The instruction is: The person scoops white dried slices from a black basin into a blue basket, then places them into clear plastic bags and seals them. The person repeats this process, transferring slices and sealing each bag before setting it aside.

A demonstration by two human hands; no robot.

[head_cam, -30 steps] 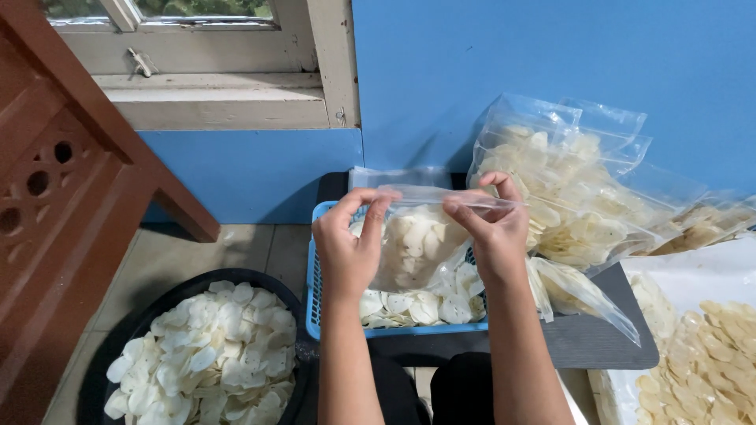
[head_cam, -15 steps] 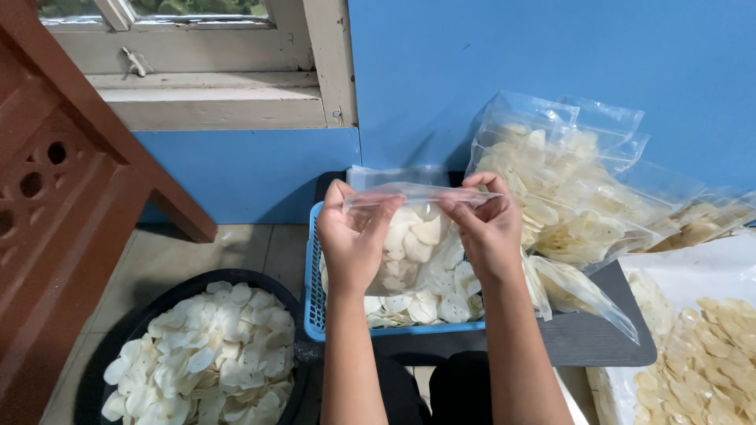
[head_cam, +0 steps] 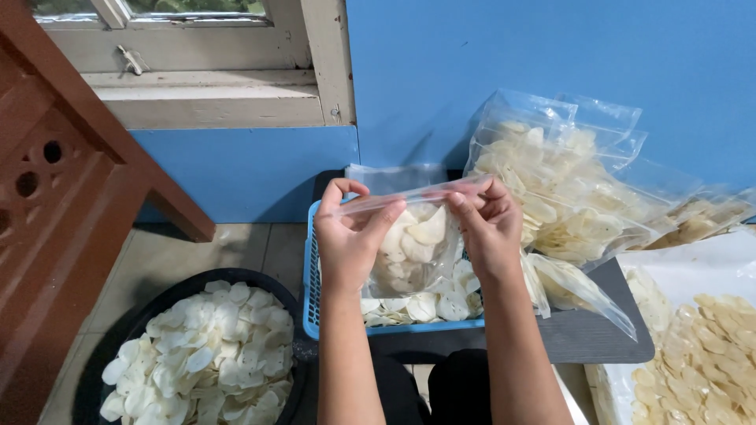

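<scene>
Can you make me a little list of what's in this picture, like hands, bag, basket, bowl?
left hand: pinches the left top edge of the clear bag
right hand: pinches the right top edge
clear bag: holds pale round chips, held over the basket
blue basket: on a dark tray, chips inside
black bowl: on the floor at the left, full of chips
filled bags: piled at the right against the blue wall
window: top left
</scene>
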